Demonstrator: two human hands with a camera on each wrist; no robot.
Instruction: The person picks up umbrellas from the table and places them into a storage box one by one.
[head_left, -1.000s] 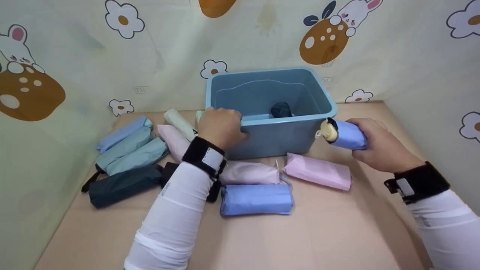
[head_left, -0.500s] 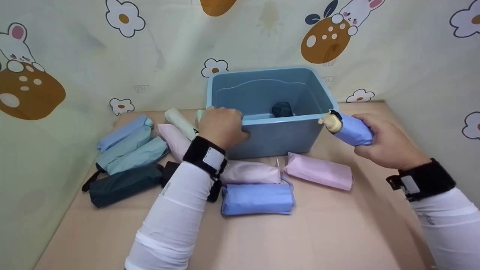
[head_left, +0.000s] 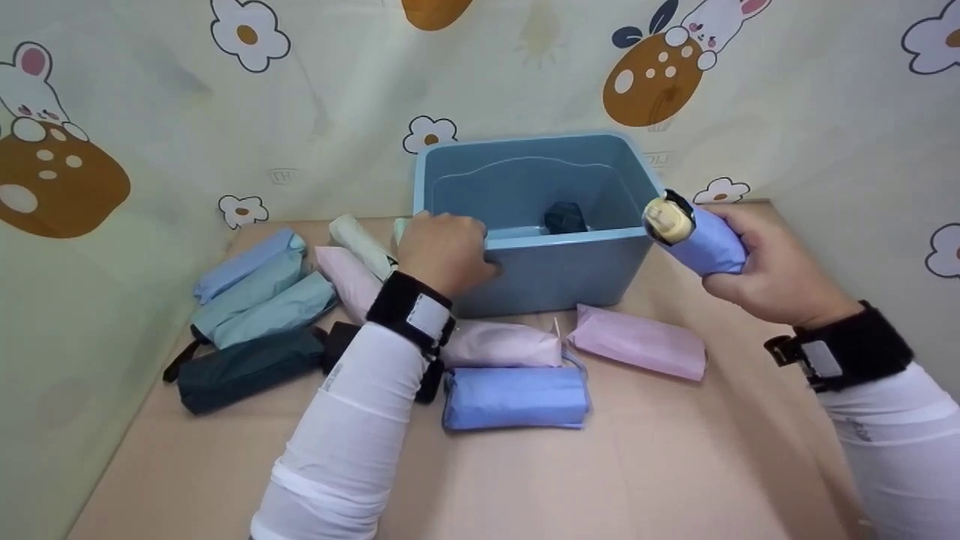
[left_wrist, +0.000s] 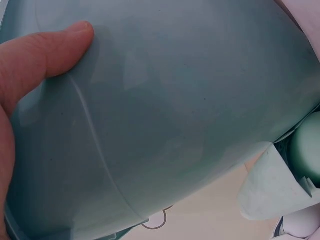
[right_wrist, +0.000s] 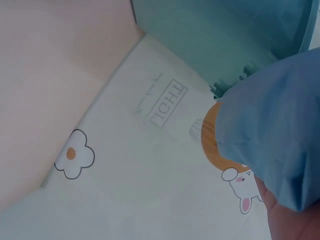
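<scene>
My left hand (head_left: 446, 253) grips the near left corner of the blue plastic bin (head_left: 555, 274) by its rim. In the left wrist view the thumb (left_wrist: 65, 47) lies against the bin's outer wall. At the bin's right side my right hand (head_left: 780, 270) holds a folded umbrella (head_left: 709, 244) in a blue sleeve, its cream handle end pointing toward the bin's near right corner. The same blue sleeve (right_wrist: 270, 125) fills the right of the right wrist view. Inside the bin, a dark folded umbrella (head_left: 564, 218) shows in part.
Several folded umbrellas lie left of the bin, among them a dark green one (head_left: 251, 371) and a light blue one (head_left: 251, 266). In front of the bin are a blue umbrella (head_left: 516, 399), a pale pink one (head_left: 499, 345) and a pink one (head_left: 637, 343). A patterned curtain (head_left: 360, 90) stands behind.
My right hand has raised the blue umbrella slightly and tilted it, so its handle end now sits higher, overlapping the bin's right rim. The left hand has stayed on the rim.
</scene>
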